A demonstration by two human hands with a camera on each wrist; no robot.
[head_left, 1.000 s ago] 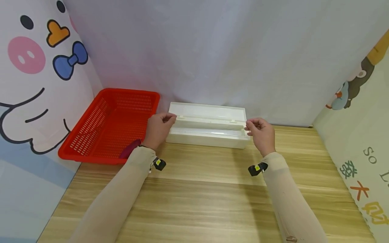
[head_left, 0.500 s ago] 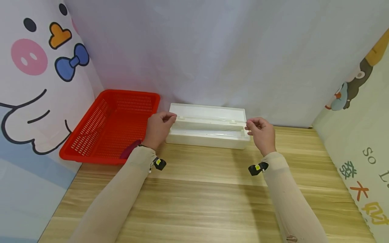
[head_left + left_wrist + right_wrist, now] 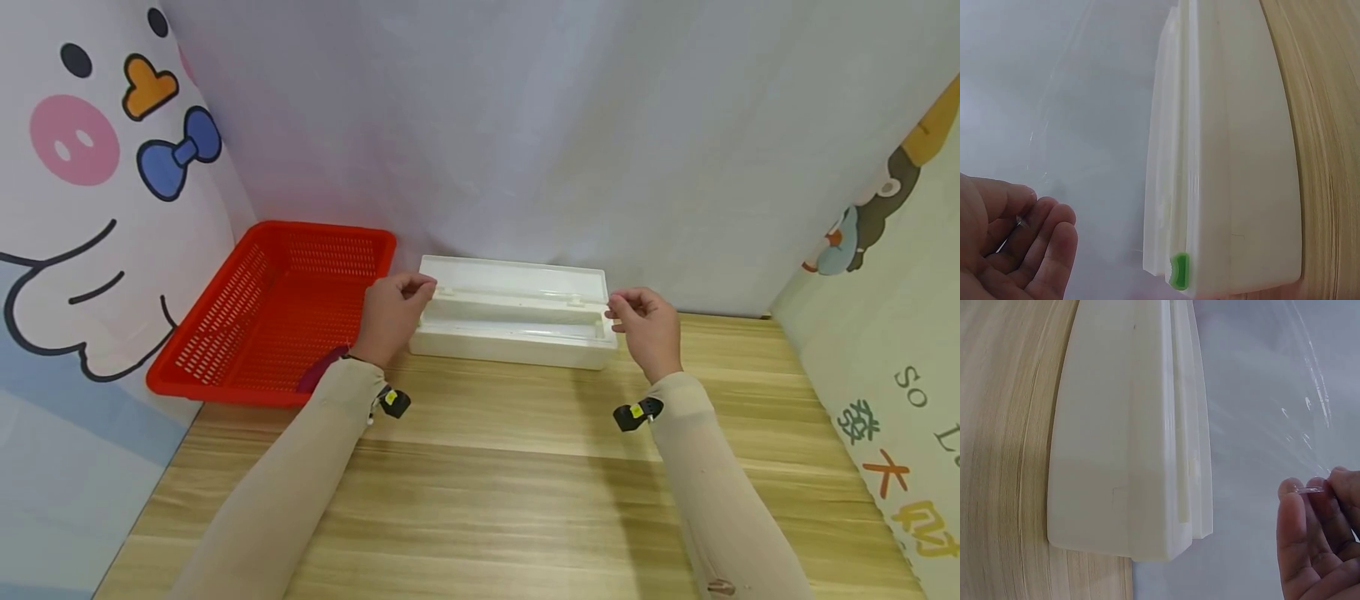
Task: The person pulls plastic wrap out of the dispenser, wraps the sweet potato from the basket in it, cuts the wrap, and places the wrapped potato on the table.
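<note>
A long white cling film dispenser box [image 3: 513, 348] stands on the table by the back wall, its lid [image 3: 513, 276] tipped back. Transparent cling film [image 3: 1310, 406] stretches between the two hands above the box, showing mostly as glints and creases. My left hand [image 3: 393, 318] pinches one corner of the film between thumb and fingers at the box's left end. At the right end, my right hand [image 3: 649, 332] pinches the other corner, and a bit of film pokes out past its fingertips. A green slider piece [image 3: 1179, 271] sits at the box's end in the left wrist view.
On the left stands a red plastic basket [image 3: 168, 383] with a dark purple item [image 3: 322, 369] inside, partly hidden by the left wrist. A wood-grain table [image 3: 495, 500] extends toward the person. Printed cloth walls [image 3: 562, 133] rise at the back and both sides.
Both hands keep their pinch and stay almost where they were. The head view has shifted slightly, and the box and basket appear a few pixels lower.
</note>
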